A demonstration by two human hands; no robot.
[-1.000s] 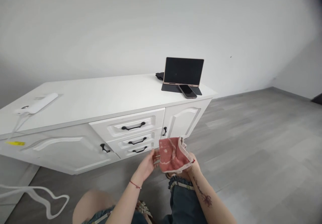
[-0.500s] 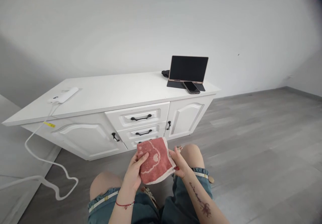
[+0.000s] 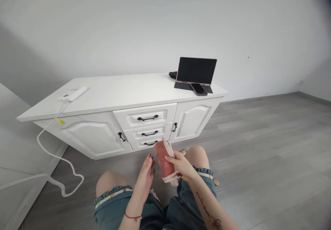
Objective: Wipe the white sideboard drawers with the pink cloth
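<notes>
A red towel (image 3: 164, 161) with pale edges, folded into a narrow bundle, hangs in the air above my knees. My right hand (image 3: 181, 165) grips its right side, the thumb lying across the front and the other fingers hidden behind. Just left of the towel, my left hand (image 3: 147, 170) is held apart from it, fingers stretched out and somewhat blurred, with nothing in them. A red string bracelet (image 3: 133, 217) circles the left wrist.
Ahead stands a white cabinet (image 3: 124, 92) with drawers and doors. On its top are a tablet (image 3: 197, 70) on a dark stand, a phone (image 3: 199, 89), a black item (image 3: 172, 75) and a white power strip (image 3: 74, 93). Its cable (image 3: 69, 164) droops to the left. Grey floor (image 3: 269, 147) spreads right.
The towel has gone from a wide, flat square to a narrower folded bundle. My left hand has let go of it and drawn off to the left; my right hand keeps hold.
</notes>
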